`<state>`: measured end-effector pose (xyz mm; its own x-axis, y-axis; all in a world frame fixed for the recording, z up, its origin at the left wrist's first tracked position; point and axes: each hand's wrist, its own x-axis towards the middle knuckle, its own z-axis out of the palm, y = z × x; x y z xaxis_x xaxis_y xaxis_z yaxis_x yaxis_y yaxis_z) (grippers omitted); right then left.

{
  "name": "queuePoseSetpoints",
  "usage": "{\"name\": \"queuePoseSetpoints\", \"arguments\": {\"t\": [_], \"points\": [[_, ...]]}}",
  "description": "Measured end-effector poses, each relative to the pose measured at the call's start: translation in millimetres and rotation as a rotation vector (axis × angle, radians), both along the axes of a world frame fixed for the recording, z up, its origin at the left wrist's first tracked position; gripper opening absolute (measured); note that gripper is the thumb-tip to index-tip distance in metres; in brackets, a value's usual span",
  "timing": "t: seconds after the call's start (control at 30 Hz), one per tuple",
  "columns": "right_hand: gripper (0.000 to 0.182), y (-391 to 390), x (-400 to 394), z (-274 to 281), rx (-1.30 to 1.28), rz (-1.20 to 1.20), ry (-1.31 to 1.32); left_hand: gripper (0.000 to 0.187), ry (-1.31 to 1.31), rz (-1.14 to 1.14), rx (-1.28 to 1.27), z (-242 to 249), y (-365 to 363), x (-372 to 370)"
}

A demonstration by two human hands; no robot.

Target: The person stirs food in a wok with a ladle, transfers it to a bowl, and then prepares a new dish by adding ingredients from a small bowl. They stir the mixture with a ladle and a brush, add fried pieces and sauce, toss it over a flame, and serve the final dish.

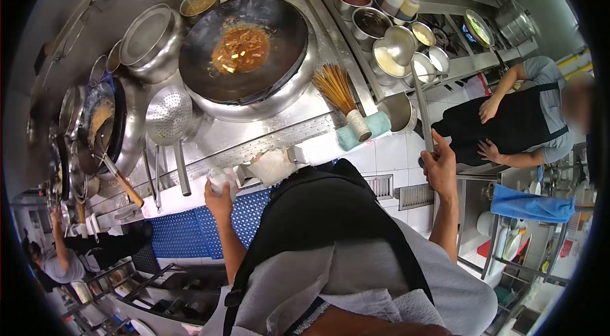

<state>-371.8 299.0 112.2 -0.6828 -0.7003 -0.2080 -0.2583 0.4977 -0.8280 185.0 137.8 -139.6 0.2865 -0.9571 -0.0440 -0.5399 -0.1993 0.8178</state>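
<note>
Right hand (440,167): fingers clamped round the long handle of a steel ladle (400,45), gripping right at the handle's end, out past the table's front edge.
Ladle: bowl is up over the row of little sauce pots (372,21) along the right side of the table, hovering above the one with pale stuff in it. Can't tell if it's actually touching.
Left hand (218,199): fingers closed on a white cloth (222,178), pressed at the front edge of the table, just left of a bunched white rag (273,165).
Wok (243,48): big dark one, middle of the table, with orange-brown sauce and a few yellow bits pooled in the centre.
Beside the wok: bamboo brush (338,94) lying on a teal towel (375,127) to its right, perforated skimmer (169,118) to its left, steel lidded pot (150,40) behind that.
Floor: blue mat (184,231) under the front edge.
Others: one person in a dark apron (518,121) standing off to the right, another (60,263) down at the far left end.
</note>
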Motion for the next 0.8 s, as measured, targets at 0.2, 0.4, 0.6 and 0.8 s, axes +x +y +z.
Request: {"name": "queuePoseSetpoints", "arguments": {"t": [0.2, 0.4, 0.6, 0.8], "points": [[0.063, -5.6, 15.9, -9.4, 0.109, 0.013, 0.161, 0.064, -0.034, -0.059, -0.010, 13.8, -11.1, -5.8], [0.061, -9.1, 30.4, 2.4, 0.100, 0.030, 0.061, 0.055, -0.089, -0.145, -0.057, 20.7, -18.6, -8.2], [0.057, -6.0, 21.1, 10.3, 0.025, 0.021, -0.159, 0.035, 0.131, -0.100, 0.072, 29.9, -37.9, 5.3], [0.046, -11.2, 6.6, 8.9, -0.199, -0.109, -0.553, 0.056, 1.383, -0.035, 0.240, 96.4, -40.0, -27.8]]}}
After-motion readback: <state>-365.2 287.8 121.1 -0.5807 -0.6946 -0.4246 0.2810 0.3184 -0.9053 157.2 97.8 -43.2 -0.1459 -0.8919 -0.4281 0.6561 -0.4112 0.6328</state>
